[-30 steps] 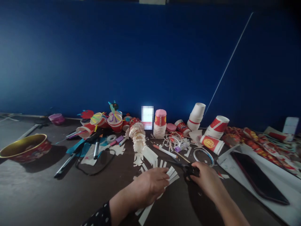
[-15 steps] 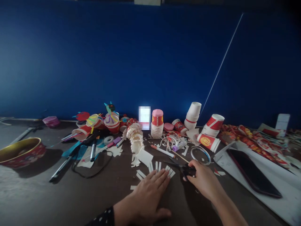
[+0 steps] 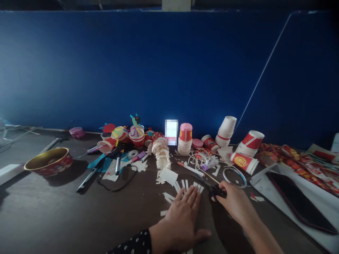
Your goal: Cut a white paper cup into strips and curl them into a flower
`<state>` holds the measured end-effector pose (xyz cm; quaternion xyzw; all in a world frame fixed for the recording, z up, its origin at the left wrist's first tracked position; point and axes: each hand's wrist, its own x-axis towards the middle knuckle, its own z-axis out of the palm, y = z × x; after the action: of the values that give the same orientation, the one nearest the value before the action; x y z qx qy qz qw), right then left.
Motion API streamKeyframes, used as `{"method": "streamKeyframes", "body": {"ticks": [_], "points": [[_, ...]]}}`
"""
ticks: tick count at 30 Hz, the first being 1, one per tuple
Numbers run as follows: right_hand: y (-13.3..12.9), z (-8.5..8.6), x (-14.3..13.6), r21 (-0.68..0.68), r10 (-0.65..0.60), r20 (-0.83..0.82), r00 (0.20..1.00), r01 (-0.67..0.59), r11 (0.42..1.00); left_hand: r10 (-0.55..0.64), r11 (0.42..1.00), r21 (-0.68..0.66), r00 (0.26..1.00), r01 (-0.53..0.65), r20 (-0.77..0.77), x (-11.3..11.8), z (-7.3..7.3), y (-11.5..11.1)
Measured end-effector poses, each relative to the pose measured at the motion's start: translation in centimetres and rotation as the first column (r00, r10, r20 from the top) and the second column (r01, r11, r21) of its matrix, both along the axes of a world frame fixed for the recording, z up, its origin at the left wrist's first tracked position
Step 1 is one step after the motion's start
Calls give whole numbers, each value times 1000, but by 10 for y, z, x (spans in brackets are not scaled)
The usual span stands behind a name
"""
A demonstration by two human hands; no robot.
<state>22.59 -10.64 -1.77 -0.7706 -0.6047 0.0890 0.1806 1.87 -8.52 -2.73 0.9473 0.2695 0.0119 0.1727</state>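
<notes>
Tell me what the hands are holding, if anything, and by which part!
The right hand holds black scissors by the handles. The left hand lies flat over white paper strips, gripping nothing.

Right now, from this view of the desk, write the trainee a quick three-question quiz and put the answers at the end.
1. What is the right hand holding?

2. True or false: the left hand lies spread over white paper strips.

3. Which of these is farthest to the left?
a) black phone
b) pink-topped stack of cups
c) gold-lined bowl

Key:
1. Scissors.
2. True.
3. c.
</notes>
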Motion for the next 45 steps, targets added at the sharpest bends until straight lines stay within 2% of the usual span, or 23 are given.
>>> {"method": "streamKeyframes", "body": {"ticks": [6,12,15,17,21,25,29,33,37,41,45], "points": [[5,0,2,-40,38,-25,999,-39,998,-1,1000,17,1000,1,11,-1,0,0],[3,-6,7,5,43,72,996,-44,999,4,1000,22,999,-5,51,4,3,0],[3,-1,2,38,58,87,994,-62,997,-3,1000,-3,998,3,64,6,6,0],[8,6,-11,92,66,85,994,-73,993,3,1000,-6,998,-2,64,7,6,1],[30,15,-54,182,247,-31,969,-238,954,8,1000,18,998,-9,55,9,1,2],[59,6,-93,211,293,-66,954,-274,938,-14,999,36,996,10,90,8,2,2],[79,-9,-107,214,290,-110,951,-262,941,-61,997,61,986,52,154,7,7,1],[84,-14,-105,234,268,-169,948,-226,946,-12,999,36,994,8,109,7,8,0],[89,-10,-93,292,134,-208,969,-70,954,13,1000,24,994,-15,107,8,5,2],[89,-6,-70,324,5,-188,982,57,945,59,998,22,994,-62,96,10,-1,4],[72,0,-33,300,-35,-92,995,61,952,90,996,14,995,-91,49,11,-6,6]]}}
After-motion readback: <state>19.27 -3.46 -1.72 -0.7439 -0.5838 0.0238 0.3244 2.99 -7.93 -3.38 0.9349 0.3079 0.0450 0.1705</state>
